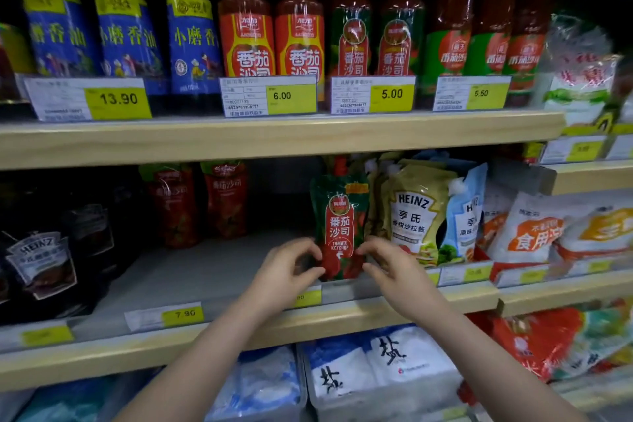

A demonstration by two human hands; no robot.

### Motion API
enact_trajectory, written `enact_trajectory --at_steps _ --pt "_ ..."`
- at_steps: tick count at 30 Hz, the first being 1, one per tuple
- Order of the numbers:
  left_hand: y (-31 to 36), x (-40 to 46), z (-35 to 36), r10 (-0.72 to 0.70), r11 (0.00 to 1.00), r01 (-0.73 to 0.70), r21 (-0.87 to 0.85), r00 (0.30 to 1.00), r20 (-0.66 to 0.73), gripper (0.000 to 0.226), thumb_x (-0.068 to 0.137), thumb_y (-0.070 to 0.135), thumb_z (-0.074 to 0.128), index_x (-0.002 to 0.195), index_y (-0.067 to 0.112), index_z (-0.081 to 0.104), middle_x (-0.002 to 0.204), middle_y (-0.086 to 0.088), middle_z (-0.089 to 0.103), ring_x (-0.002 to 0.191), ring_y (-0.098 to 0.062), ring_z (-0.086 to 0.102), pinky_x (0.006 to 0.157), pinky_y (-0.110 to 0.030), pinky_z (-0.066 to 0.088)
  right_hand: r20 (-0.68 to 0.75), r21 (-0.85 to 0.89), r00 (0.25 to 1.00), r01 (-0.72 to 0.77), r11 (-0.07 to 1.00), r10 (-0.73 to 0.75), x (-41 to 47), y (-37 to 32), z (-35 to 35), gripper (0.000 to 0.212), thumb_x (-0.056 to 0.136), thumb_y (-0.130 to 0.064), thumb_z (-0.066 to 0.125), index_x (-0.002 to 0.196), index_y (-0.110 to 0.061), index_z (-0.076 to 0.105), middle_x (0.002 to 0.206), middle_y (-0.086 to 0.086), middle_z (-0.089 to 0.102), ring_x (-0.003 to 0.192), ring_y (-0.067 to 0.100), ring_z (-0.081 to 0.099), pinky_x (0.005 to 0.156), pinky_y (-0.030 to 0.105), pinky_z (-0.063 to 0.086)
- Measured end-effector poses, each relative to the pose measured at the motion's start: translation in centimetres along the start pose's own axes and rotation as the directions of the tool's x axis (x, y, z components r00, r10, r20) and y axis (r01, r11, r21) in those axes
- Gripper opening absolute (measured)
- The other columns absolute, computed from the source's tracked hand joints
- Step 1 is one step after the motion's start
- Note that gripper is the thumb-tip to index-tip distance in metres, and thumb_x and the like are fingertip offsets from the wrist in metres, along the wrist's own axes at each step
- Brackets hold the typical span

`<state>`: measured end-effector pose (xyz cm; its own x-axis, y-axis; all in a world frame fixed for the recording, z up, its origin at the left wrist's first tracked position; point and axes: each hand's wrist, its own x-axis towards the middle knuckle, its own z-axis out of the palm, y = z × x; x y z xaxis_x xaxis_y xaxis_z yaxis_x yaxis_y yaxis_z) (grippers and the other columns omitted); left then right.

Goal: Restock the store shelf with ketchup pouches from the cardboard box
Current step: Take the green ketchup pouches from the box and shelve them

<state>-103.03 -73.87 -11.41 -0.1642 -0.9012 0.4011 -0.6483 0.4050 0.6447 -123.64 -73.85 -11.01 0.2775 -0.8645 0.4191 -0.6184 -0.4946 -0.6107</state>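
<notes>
A ketchup pouch stands on the shelf between both hands, salad dressing pouches just right.

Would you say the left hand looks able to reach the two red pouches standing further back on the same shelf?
Probably yes: the left hand is at the ketchup pouch, and bare shelf lies between it and the red pouches.

Ketchup pouch front reads "番茄沙司 / TOMATO KETCHUP". Yellow pouch just right of it: "HEINZ 亨氏". Dark pouch far left: "HEINZ". Upper-shelf price tags, left to right: 13.90, 6.00, 5.00, 5.50. Near shelf-edge tag: 7.90. Red bottles up top: "番茄沙司".
</notes>
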Motion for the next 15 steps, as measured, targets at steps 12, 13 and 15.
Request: enact_trajectory --at_steps 12,13,15 --pt "-1.3 3.6 -0.7 0.088 0.951 -0.149 0.271 0.97 0.225 0.036 0.096 0.015 0.046 0.13 0.023 0.052 0.153 -0.002 0.026 0.137 -0.016 0.031 0.105 -0.008 0.015 0.039 -0.135 0.983 -0.17 0.976 0.177 4.5 0.2 2.1 0.043 0.085 0.002 0.042 0.121 -0.012 0.059 0.144 0.008 0.037 0.131 0.024 0.037 0.109 0.024 0.026" --pt "-1.5 4.0 -0.7 0.077 0.947 -0.142 0.289 0.971 0.224 0.036 0.096 0.016 0.046 0.13 0.024 0.051 0.153 -0.003 0.025 0.137 -0.017 0.031 0.108 -0.014 0.017 0.045 -0.122 0.98 -0.186 0.975 0.192 5.0 0.3 2.3 0.044 0.085 0.003 0.041 0.123 -0.012 0.058 0.145 0.009 0.035 0.133 0.025 0.035 0.111 0.026 0.025" --pt "-1.8 4.7 -0.4 0.066 0.937 -0.135 0.321 0.974 0.219 0.036 0.096 0.016 0.045 0.131 0.025 0.051 0.153 -0.004 0.024 0.138 -0.02 0.03 0.109 -0.018 0.019 0.056 -0.112 0.975 -0.207 0.972 0.215 5.8 0.6 2.7 0.046 0.084 0.003 0.04 0.125 -0.012 0.056 0.147 0.009 0.033 0.135 0.026 0.032 0.113 0.027 0.023"
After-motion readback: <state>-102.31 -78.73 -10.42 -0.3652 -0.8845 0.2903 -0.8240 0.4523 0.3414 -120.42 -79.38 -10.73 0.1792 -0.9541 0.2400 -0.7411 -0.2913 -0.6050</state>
